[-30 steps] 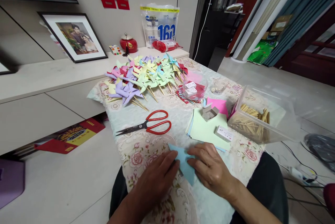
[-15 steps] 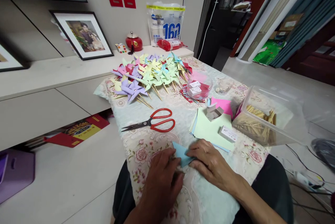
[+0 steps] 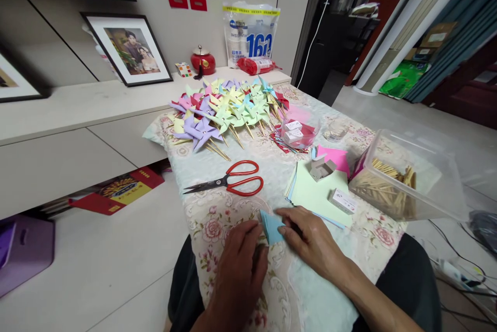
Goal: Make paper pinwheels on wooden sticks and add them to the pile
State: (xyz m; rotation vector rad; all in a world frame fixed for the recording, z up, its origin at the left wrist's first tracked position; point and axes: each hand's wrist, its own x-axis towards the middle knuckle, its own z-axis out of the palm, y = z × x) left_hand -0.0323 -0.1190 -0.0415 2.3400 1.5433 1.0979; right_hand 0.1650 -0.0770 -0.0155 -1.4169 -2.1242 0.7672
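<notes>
A folded light blue paper (image 3: 271, 226) lies on the flowered tablecloth (image 3: 217, 213) at the near edge. My left hand (image 3: 240, 264) presses its fingers down on the paper's left side. My right hand (image 3: 310, 241) pinches the paper's right edge with curled fingers. Only a small triangle of the paper shows between the two hands. Red-handled scissors (image 3: 233, 182) lie just beyond my left hand. A stack of pale green and blue paper sheets (image 3: 314, 195) lies beyond my right hand, with a small white box (image 3: 342, 201) on it.
A heap of pastel paper pinwheels (image 3: 225, 112) fills the far end of the table. A clear tub of wooden sticks (image 3: 404, 179) stands at the right. A clear bowl with small boxes (image 3: 297, 132), pink paper (image 3: 333, 157), a low cabinet (image 3: 77, 135) and a framed photo (image 3: 130, 49) are around.
The blue paper has been folded smaller, and less of it shows. Both hands have closed in on it. The camera has shifted slightly, moving the scene to the right.
</notes>
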